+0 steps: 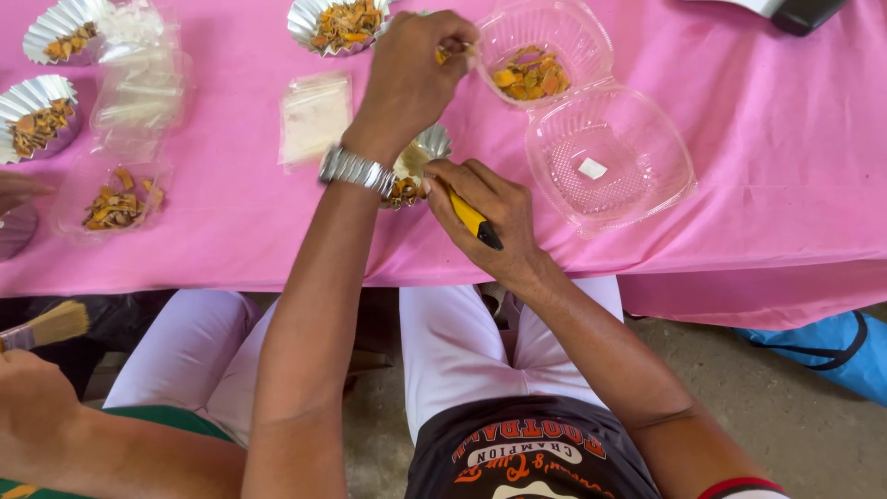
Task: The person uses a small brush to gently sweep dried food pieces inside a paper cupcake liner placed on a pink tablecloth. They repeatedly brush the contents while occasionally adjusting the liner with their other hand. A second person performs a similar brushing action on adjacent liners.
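Nearest me, a neighbour's hand (32, 393) grips a flat paintbrush (51, 325) below the edge of the pink tablecloth (758, 120), well to the left of the small foil cup (418, 164) I take as my landmark

My right hand (485, 217) sits touching that foil cup on its right, fingers curled shut around a yellow and black marker (473, 220)

My left forearm, with a metal wristwatch (356, 170), crosses over the foil cup and hides its left half; only the crimped rim and some orange-brown dried pieces inside show

Beyond the foil cup, my left hand (411, 69) is pinched closed on a small orange bit at the rim of the clear clamshell box (540, 55), which holds more orange pieces

The clamshell's open lid (614, 157) lies right of the foil cup with a white square scrap inside

Left of the foil cup lies a small clear bag (314, 115), further left a stack of clear bags (139, 83), then a clear tub (111, 199) of orange pieces

Far left and behind the foil cup stand three more filled foil cups (340, 23), and another person's fingers (18, 189) rest at the left edge
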